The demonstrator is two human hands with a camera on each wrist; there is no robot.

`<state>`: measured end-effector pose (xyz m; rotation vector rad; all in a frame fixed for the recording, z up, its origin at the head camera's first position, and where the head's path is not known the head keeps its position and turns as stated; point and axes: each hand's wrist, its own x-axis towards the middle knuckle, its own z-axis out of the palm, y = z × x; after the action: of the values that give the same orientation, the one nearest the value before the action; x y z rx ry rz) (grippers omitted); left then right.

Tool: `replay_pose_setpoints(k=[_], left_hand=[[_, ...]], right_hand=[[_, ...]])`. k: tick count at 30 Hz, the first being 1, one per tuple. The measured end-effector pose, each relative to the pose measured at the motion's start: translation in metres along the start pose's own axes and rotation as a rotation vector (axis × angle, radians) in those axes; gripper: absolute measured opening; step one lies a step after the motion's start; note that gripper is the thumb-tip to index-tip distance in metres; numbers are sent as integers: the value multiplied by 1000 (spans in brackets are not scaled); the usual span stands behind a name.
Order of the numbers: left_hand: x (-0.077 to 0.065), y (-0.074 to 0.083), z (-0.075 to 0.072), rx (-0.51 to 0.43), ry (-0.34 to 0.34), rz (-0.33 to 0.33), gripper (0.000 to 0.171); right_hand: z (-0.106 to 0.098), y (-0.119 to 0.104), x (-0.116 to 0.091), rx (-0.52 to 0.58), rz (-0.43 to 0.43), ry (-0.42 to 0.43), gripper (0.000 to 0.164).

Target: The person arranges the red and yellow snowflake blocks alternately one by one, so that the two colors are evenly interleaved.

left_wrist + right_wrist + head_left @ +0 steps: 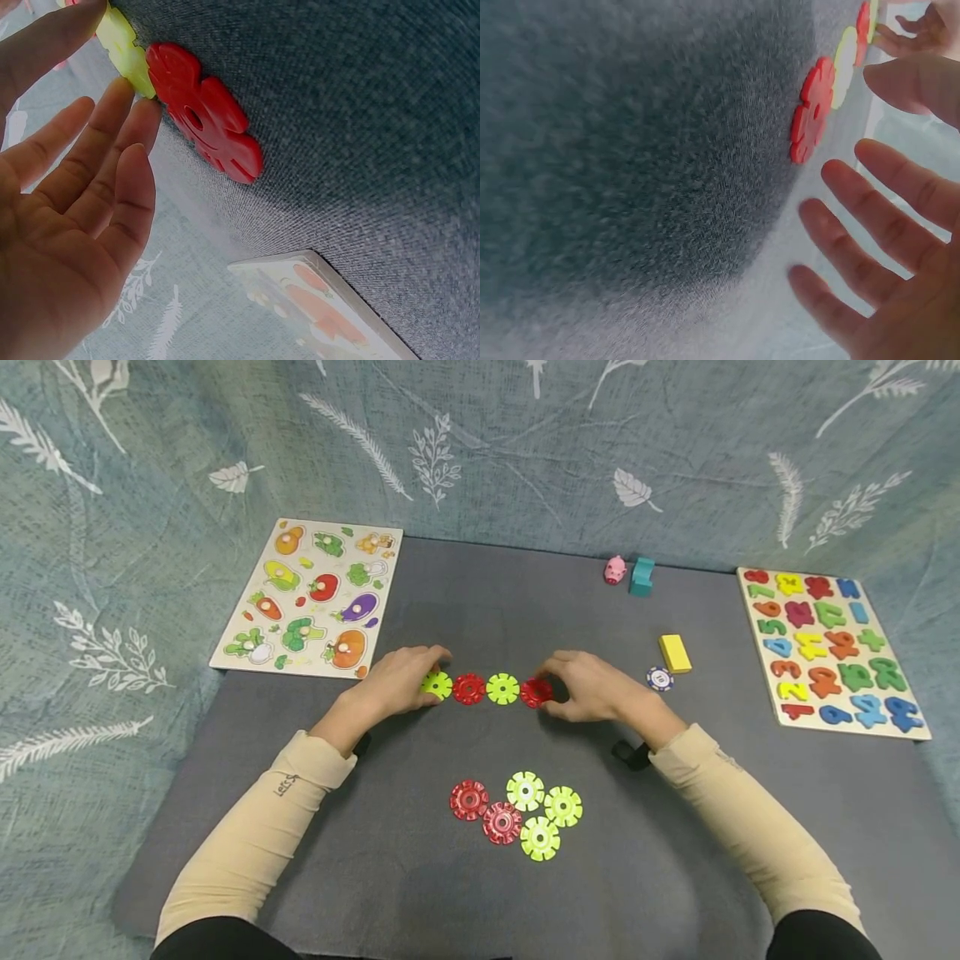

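Notched plastic discs lie in a row, alternating red and yellow-green. My left hand (399, 681) is over the row's left end, thumb and fingers either side of a yellow-green disc (441, 686). In the left wrist view, fingertips touch that disc's edge; a red disc (225, 112) beside it is hidden under the hand from above. Between the hands are a red disc (469, 689) and a yellow-green disc (502, 688). At the right end, the thumb and fingers of my right hand (592, 687) spread around a red disc (814, 112).
Nearer me lies a loose group of red discs (502, 822) and yellow-green discs (540, 838). A vegetable puzzle board (251, 602) is at left, a number board (855, 731) at right. A poker chip (660, 678), yellow block (675, 653), pink pig (615, 570) and teal block (641, 577) stand beyond.
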<state>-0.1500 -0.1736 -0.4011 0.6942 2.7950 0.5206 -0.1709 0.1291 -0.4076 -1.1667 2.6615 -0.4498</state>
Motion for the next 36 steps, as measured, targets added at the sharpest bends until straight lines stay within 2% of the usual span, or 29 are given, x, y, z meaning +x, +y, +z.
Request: replay_pose_setpoints(k=[3,8,21,29,36], left_hand=[[1,1,0,4,-6,-7,58],[1,2,1,4,-8,-10,58],[1,2,0,7,0,-5,58],[2,2,0,1,8,-2,57],[1,2,0,0,7,0,56]], right_hand=[[1,-2,-7,-53,-26,30,41],[6,-10,-24,-108,-126,78,37],[24,-35,-76,-89,-305,48,27],[33,-44,-94,-71,-355,7,35],[41,-50,-95,-92,-370,8,36]])
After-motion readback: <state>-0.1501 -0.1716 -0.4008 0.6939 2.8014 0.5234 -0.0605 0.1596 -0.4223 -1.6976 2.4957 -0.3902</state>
